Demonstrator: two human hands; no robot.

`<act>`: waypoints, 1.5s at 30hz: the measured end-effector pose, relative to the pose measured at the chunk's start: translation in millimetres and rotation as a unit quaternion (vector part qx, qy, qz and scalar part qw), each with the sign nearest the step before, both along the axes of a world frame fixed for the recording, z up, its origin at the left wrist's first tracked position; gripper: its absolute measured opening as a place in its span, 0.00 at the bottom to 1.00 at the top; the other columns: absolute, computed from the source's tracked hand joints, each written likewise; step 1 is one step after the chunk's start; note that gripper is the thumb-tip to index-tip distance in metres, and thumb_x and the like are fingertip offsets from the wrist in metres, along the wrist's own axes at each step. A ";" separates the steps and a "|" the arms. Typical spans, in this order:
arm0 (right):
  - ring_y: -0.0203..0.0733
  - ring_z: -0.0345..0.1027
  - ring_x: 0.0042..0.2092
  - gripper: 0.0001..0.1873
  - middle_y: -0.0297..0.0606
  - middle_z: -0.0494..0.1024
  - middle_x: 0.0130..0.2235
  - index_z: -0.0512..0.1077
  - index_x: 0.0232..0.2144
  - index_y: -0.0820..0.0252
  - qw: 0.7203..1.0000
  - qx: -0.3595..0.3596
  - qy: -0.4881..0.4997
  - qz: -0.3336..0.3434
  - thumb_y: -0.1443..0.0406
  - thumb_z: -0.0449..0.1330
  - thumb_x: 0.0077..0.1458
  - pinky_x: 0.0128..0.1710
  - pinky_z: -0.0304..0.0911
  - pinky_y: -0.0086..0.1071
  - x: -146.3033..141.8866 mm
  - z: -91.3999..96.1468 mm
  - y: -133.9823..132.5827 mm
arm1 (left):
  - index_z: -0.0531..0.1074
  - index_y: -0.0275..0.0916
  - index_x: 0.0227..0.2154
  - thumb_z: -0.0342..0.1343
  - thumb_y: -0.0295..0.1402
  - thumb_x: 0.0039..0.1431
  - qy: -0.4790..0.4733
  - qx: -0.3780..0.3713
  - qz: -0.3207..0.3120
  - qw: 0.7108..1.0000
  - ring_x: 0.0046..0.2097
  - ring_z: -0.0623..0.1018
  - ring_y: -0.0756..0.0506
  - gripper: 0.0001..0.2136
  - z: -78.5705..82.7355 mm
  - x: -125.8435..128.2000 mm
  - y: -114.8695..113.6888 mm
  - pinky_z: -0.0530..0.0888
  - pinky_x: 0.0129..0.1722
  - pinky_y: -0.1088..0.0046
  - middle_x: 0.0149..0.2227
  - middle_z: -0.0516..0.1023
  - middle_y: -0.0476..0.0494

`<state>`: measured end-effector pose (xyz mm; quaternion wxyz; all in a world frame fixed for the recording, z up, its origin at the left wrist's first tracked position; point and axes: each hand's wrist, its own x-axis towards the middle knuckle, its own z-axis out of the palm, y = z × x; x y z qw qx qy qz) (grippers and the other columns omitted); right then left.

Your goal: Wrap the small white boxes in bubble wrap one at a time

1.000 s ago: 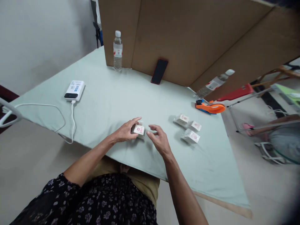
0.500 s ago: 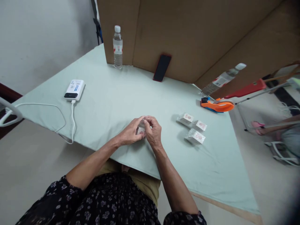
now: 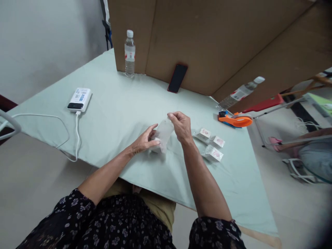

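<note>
My right hand pinches the top edge of a small clear plastic bag and holds it up off the pale green tablecloth. My left hand grips the bag's lower end, where a small white box sits, mostly hidden by my fingers. Three similar small white packets with red marks, each in clear wrap, lie on the cloth just right of my right wrist.
A white power bank with a cable lies at the left. A water bottle and a dark phone stand against the cardboard wall. An orange tape dispenser and a tipped bottle sit at the right edge.
My hands first closed together on the small box on the cloth. Now my right hand has risen, pulling a clear bag upward while my left hand stays low at the box.
</note>
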<state>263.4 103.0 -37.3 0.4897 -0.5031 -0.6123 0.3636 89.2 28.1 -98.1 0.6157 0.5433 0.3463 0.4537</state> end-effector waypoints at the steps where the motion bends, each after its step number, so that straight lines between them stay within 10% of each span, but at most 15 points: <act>1: 0.33 0.60 0.26 0.14 0.29 0.71 0.24 0.73 0.26 0.59 1.000 -0.018 0.008 0.007 0.55 0.63 0.52 0.29 0.58 0.29 -0.1 1.3 9.6 | 0.53 0.36 0.67 0.64 0.42 0.51 -0.012 -0.014 0.006 1.000 0.54 0.74 0.39 0.43 -0.2 -0.1 1.0 0.69 0.55 0.60 0.52 0.72 0.35; 7: 0.35 0.64 0.29 0.16 0.31 0.72 0.27 0.72 0.26 0.60 0.998 -0.049 0.016 -0.023 0.53 0.62 0.51 0.30 0.59 0.29 3.4 0.6 30.3 | 0.64 0.34 0.59 0.59 0.32 0.52 0.002 -0.075 0.081 0.994 0.38 0.74 0.50 0.29 1.0 7.9 6.8 0.70 0.42 0.74 0.37 0.74 0.47; 11: 0.37 0.68 0.33 0.15 0.32 0.75 0.32 0.72 0.35 0.58 0.988 0.031 0.000 -0.149 0.53 0.58 0.57 0.37 0.63 0.33 11.0 -4.2 -22.2 | 0.68 0.31 0.54 0.56 0.30 0.51 -0.007 -0.078 0.120 0.990 0.30 0.69 0.53 0.24 1.3 14.5 7.6 0.66 0.33 0.77 0.28 0.69 0.53; 16: 0.43 0.70 0.36 0.19 0.39 0.78 0.37 0.72 0.37 0.57 0.975 0.033 -0.212 -0.063 0.49 0.60 0.55 0.41 0.64 0.38 -2.2 -15.2 -94.9 | 0.71 0.33 0.49 0.57 0.33 0.52 -0.008 -0.094 0.153 0.984 0.24 0.64 0.54 0.20 5.4 16.8 6.0 0.62 0.26 0.78 0.23 0.66 0.57; 21: 0.48 0.71 0.39 0.21 0.44 0.79 0.41 0.72 0.41 0.57 0.940 0.051 -0.323 -0.095 0.48 0.60 0.54 0.43 0.62 0.42 -16.6 -25.5 -103.2 | 0.72 0.33 0.48 0.58 0.32 0.51 -0.015 -0.101 0.193 0.976 0.24 0.64 0.54 0.20 7.8 13.9 6.2 0.63 0.27 0.78 0.21 0.66 0.57; 33: 0.36 0.61 0.27 0.16 0.30 0.69 0.23 0.67 0.23 0.57 0.981 -0.078 0.003 -0.179 0.53 0.56 0.54 0.28 0.59 0.30 32.9 -54.1 -95.3 | 0.67 0.32 0.53 0.55 0.36 0.54 -0.049 -0.158 0.211 0.963 0.27 0.71 0.52 0.24 2.2 8.1 11.1 0.69 0.29 0.78 0.28 0.73 0.50; 40: 0.35 0.63 0.26 0.17 0.31 0.72 0.25 0.68 0.26 0.58 0.979 -0.077 0.068 -0.176 0.51 0.58 0.54 0.26 0.59 0.29 27.2 -58.1 -98.0 | 0.61 0.36 0.63 0.66 0.47 0.45 0.304 -0.017 0.185 0.934 0.41 0.77 0.42 0.42 26.1 -6.6 -9.0 0.73 0.44 0.64 0.50 0.74 0.36; 45: 0.36 0.64 0.28 0.15 0.32 0.72 0.25 0.68 0.25 0.58 0.984 -0.043 0.036 -0.170 0.53 0.56 0.56 0.30 0.61 0.30 27.2 -53.5 -95.5 | 0.77 0.36 0.38 0.56 0.34 0.51 0.396 -0.013 0.184 0.899 0.34 0.75 0.46 0.13 29.7 -11.0 -4.8 0.71 0.38 0.71 0.29 0.76 0.47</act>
